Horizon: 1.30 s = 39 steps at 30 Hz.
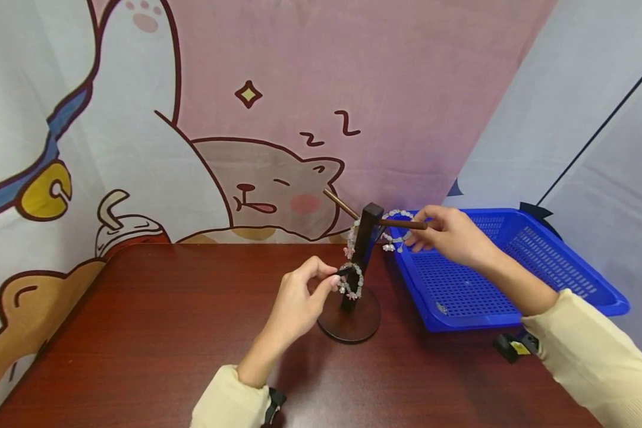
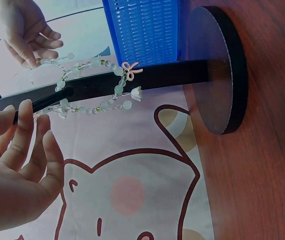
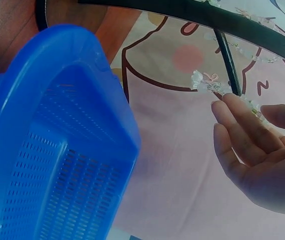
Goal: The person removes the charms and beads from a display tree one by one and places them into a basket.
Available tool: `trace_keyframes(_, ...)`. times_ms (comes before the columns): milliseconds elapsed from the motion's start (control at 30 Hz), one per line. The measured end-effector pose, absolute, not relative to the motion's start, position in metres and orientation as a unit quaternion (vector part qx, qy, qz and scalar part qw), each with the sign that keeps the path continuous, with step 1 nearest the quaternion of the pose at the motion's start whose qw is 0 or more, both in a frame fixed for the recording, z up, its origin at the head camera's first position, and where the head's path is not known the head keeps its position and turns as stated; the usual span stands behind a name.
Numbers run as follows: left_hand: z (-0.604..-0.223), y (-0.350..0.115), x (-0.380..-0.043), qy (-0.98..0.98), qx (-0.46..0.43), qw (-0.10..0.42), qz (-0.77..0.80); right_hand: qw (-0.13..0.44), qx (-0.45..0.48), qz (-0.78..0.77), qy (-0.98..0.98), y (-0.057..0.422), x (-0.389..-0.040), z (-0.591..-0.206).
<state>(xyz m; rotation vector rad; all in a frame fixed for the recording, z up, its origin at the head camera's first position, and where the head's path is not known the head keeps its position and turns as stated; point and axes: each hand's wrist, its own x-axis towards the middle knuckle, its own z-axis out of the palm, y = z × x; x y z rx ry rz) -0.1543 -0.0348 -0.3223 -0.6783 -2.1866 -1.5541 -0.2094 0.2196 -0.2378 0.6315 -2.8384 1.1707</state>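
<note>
A dark wooden stand (image 1: 364,241) with a round base and several side rods stands upright on the table. My left hand (image 1: 299,297) pinches the end of a dark rod (image 2: 45,101) between thumb and finger. A pale green beaded bracelet (image 2: 118,90) with a pink bow and white flower charm hangs round that rod. On the right side, my right hand (image 1: 452,235) holds the edge of another beaded bracelet (image 1: 397,213), which hangs at the right rod (image 1: 406,224); its thumb and fingers sit around the beads. A third bracelet (image 1: 351,239), with pink charms, hangs behind the post.
A blue plastic basket (image 1: 425,315) with perforated sides sits right of the stand, beneath my right forearm. The reddish-brown table (image 1: 166,315) meets a cartoon-printed cloth (image 1: 406,77) at the back.
</note>
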Motion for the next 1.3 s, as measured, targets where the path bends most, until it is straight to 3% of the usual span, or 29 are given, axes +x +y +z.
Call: trace_keyframes(1300,-0.321,-0.034,-0.153,-0.779,-0.232,0.177,-0.555,0.037,0.207,0.315,-0.925,0.255,-0.179,-0.233)
